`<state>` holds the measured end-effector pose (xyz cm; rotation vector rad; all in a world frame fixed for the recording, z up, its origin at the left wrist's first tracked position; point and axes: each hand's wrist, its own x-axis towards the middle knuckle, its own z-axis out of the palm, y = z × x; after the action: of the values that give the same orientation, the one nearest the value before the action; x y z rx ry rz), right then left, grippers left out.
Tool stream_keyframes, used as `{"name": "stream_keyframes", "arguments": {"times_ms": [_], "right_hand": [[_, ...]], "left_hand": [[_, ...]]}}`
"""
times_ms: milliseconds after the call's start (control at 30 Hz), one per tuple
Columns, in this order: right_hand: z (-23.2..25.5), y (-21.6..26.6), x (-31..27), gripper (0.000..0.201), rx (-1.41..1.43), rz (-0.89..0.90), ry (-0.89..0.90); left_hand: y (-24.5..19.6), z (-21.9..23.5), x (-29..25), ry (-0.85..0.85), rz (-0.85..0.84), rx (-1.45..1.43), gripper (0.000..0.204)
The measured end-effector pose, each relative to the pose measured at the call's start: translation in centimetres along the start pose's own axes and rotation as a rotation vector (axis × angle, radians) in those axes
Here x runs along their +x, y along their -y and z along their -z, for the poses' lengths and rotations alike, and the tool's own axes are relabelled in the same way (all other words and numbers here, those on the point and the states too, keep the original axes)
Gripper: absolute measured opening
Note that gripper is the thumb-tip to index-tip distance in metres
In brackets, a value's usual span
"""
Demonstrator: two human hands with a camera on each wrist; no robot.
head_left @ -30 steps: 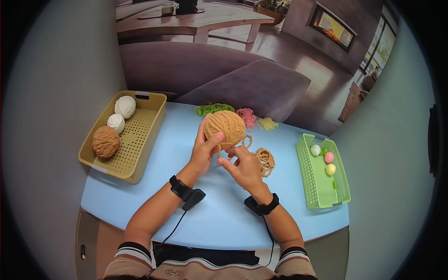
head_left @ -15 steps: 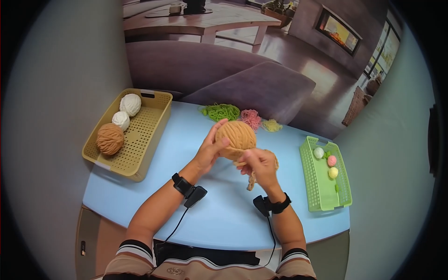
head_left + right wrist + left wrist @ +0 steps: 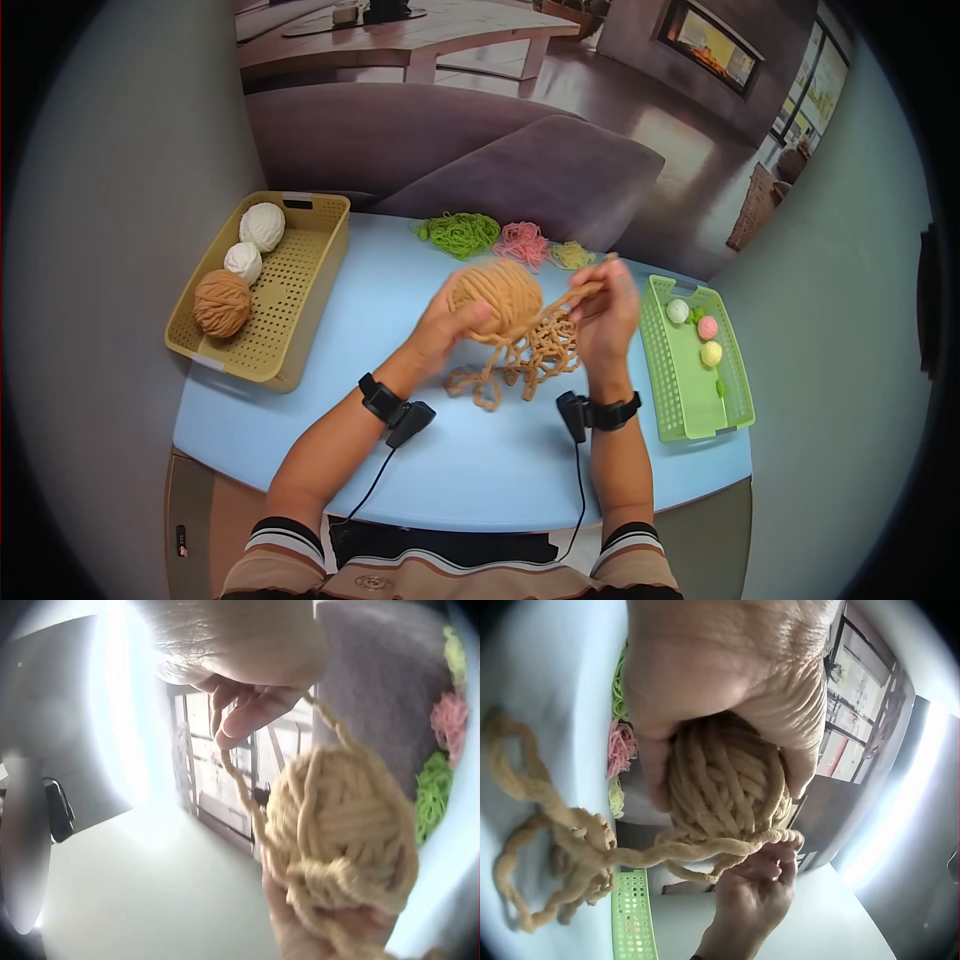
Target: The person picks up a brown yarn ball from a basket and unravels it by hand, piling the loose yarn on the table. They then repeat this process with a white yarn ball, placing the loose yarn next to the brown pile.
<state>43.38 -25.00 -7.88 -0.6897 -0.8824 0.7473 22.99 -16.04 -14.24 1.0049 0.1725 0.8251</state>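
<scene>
My left hand [image 3: 440, 325] grips a large tan ball of yarn [image 3: 500, 300] above the middle of the table, thumb across its near side. Off to its right, my right hand [image 3: 608, 318] is raised and pinches a strand of the same yarn [image 3: 244, 791], which runs taut to the ball. In the right wrist view the strand passes between thumb and fingers, and another length leaves the far side of that hand. Loose tan yarn [image 3: 550, 348] lies in loops on the table below the ball; the left wrist view shows these loops [image 3: 577, 847] trailing from it.
At the left stands a tan basket [image 3: 310, 290] with two white balls and a brown ball [image 3: 222, 303] of yarn. A green basket [image 3: 690, 400] with several small balls is at the right. Green [image 3: 462, 233], pink [image 3: 521, 245] and pale yellow [image 3: 572, 256] yarn heaps lie along the back edge.
My right hand has moved from beneath the ball out to the right and up, drawing the strand with it. My left hand keeps holding the ball. More loose loops show below.
</scene>
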Motion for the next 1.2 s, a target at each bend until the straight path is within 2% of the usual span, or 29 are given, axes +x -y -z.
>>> {"name": "stream_keyframes", "arguments": {"times_ms": [67, 167, 333, 400, 500, 600, 633, 700, 767, 867, 900, 1000, 1033, 1133, 1167, 1200], "right_hand": [[2.3, 1.3, 1.6, 0.029, -0.054, 0.151, -0.087], [5.4, 2.4, 3.0, 0.027, -0.134, 0.246, -0.242], [8.7, 2.9, 3.8, 0.023, -0.299, 0.273, -0.296], [10.0, 2.8, 4.0, 0.023, -0.36, 0.279, -0.308], [8.2, 4.0, 3.6, 0.025, -0.704, 0.211, -0.22], [9.0, 3.0, 3.0, 0.026, -1.521, 0.443, 0.072], [7.6, 3.2, 2.3, 0.027, -1.41, 0.157, 0.123], [6.2, 3.4, 2.0, 0.03, -1.304, -0.319, 0.471], [4.2, 3.0, 0.8, 0.032, -1.117, -0.657, 0.697], [4.2, -0.6, 0.2, 0.03, -1.144, -0.844, 0.764], [4.9, -1.6, 0.1, 0.027, -1.133, -0.763, 0.652], [4.3, -0.8, 0.9, 0.026, -1.792, -0.401, 0.479], [4.7, -0.9, 0.9, 0.026, -1.732, -0.305, 0.378], [4.3, -2.6, 0.5, 0.029, -0.994, -0.183, 0.226], [2.8, -2.9, -0.1, 0.038, -0.769, -0.263, 0.266], [1.0, -3.0, -1.0, 0.043, -0.719, -0.343, 0.332]], "left_hand": [[-0.4, 0.9, 0.4, -0.122, -0.099, 0.006, 0.075], [-1.7, 2.2, 0.8, -0.281, -0.203, 0.009, 0.064], [-3.5, 3.7, 1.2, -0.516, -0.363, 0.001, 0.053], [-4.4, 3.8, 1.2, -0.536, -0.41, 0.002, 0.056], [-5.5, 4.1, 0.9, -0.508, -0.413, -0.024, 0.058], [-5.3, 4.6, 1.0, -0.454, -0.408, -0.085, 0.056], [-5.1, 4.7, 1.1, -0.45, -0.399, -0.076, 0.056], [-4.7, 4.8, 1.1, -0.444, -0.381, -0.057, 0.057], [-4.7, 4.0, 0.9, -0.42, -0.327, -0.071, 0.057], [-4.4, 3.2, 0.9, -0.386, -0.266, -0.082, 0.057], [-4.2, 3.0, 0.8, -0.377, -0.25, -0.084, 0.057], [-3.4, 3.0, 0.9, -0.309, -0.204, -0.042, 0.058], [-3.2, 2.4, 0.8, -0.303, -0.19, 0.016, 0.058], [-1.9, 1.2, 0.7, -0.327, -0.22, 0.074, 0.057], [-1.5, 0.9, 0.6, -0.339, -0.236, 0.061, 0.061], [-1.1, 0.8, 0.5, -0.348, -0.25, 0.049, 0.064]]}}
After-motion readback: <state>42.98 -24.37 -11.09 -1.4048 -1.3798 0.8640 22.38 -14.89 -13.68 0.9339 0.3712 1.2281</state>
